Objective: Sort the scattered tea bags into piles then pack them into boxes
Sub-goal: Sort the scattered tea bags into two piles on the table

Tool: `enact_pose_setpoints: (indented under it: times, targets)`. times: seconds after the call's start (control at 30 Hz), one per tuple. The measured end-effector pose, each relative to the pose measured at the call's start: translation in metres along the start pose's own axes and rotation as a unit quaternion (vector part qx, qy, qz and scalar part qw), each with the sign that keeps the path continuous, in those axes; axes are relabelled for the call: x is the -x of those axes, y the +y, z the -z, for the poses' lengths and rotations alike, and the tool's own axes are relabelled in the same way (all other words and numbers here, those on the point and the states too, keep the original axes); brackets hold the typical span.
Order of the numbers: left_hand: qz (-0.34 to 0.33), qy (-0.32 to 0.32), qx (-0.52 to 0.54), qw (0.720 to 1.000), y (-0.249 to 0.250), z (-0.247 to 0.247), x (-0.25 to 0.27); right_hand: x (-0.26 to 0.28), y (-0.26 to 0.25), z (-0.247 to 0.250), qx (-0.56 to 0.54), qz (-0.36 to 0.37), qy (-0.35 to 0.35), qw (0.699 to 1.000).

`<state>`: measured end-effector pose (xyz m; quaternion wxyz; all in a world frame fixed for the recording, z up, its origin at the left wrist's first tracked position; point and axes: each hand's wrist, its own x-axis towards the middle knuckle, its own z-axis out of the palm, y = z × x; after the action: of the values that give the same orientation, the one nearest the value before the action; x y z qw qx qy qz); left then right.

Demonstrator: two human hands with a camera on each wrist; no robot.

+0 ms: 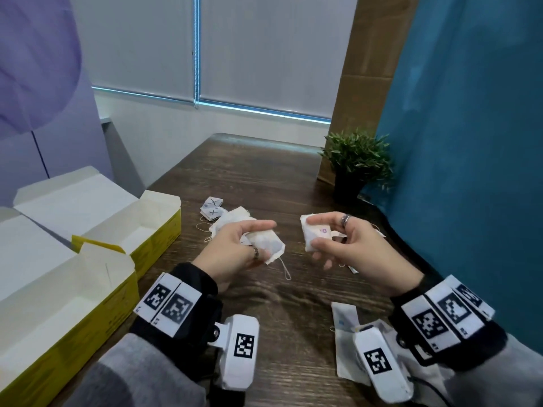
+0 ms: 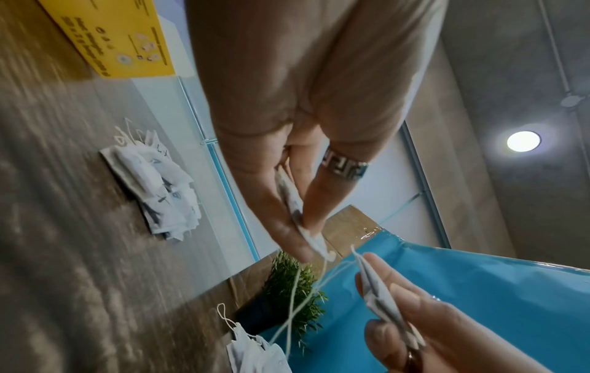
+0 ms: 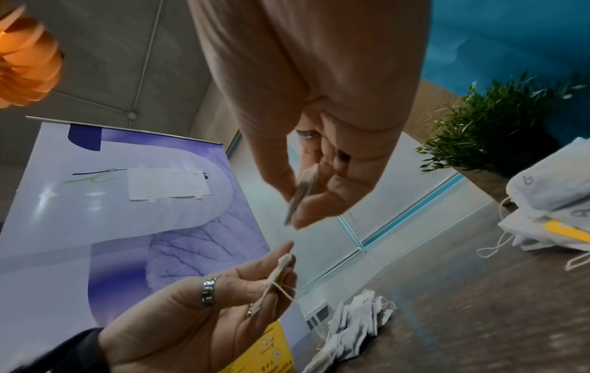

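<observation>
Loose tea bag [image 1: 345, 312] is lying nearest, by the table's [image 1: 293, 304] near edge under the right wrist. Left hand [image 1: 235, 248] is pinching one tea bag [image 1: 269, 245], right hand [image 1: 349, 245] pinching another [image 1: 316, 235]. X-marked pile [image 1: 216, 214] is sitting just beyond the left hand, the nearer one; open boxes [image 1: 152, 218] are waiting along the left edge.

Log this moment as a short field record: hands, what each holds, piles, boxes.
left hand: pinches one tea bag
right hand: pinches another tea bag with a purple mark
far pile: bags marked with X, on the table
right pile: beside the plant
boxes: two yellow cartons, lids open, no bags visible inside
</observation>
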<state>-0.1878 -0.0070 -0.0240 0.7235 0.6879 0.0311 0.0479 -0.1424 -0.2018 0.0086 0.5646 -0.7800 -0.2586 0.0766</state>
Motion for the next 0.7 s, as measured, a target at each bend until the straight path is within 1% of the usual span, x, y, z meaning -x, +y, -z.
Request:
enact_pose_setpoints:
  times: [0.17,0.27,0.33,0.4,0.43,0.47,0.53,0.57,0.6,0.63,0.7]
  targets:
    - [-0.01,0.011,-0.009,1.0,0.001,0.002,-0.001,-0.002,0.0,-0.005,0.005,0.003,-0.021,1.0]
    - [0.008,-0.003,0.037,0.999,0.002,-0.003,0.0,-0.004,-0.002,-0.008,-0.027,-0.002,-0.023,0.999]
    - [0.014,-0.011,0.056,0.998,0.003,-0.005,0.001,-0.009,0.0,-0.005,-0.056,-0.029,-0.015,0.998]
    - [0.009,-0.005,0.036,0.999,0.004,-0.004,0.001,-0.013,0.004,0.005,-0.055,-0.073,-0.013,0.996]
    - [0.006,-0.003,0.019,1.0,0.005,-0.003,0.001,-0.012,0.008,0.012,-0.031,-0.092,-0.027,0.995]
    - [0.003,-0.002,0.01,1.0,0.006,-0.003,0.002,-0.01,0.011,0.02,-0.007,-0.109,-0.059,0.992]
    - [-0.001,-0.007,0.002,1.0,0.008,-0.004,0.003,-0.004,0.018,0.033,0.029,-0.151,-0.141,0.978]
    - [-0.001,-0.008,-0.003,1.0,0.008,-0.005,0.004,-0.001,0.021,0.037,0.058,-0.175,-0.172,0.968]
    - [0.002,-0.011,-0.004,1.0,0.008,-0.006,0.005,0.001,0.025,0.04,0.112,-0.193,-0.191,0.956]
    - [0.006,-0.02,-0.003,1.0,0.008,-0.006,0.006,0.002,0.029,0.043,0.187,-0.2,-0.209,0.939]
    - [0.016,-0.043,-0.006,0.999,0.007,-0.006,0.007,0.003,0.035,0.043,0.334,-0.195,-0.26,0.885]
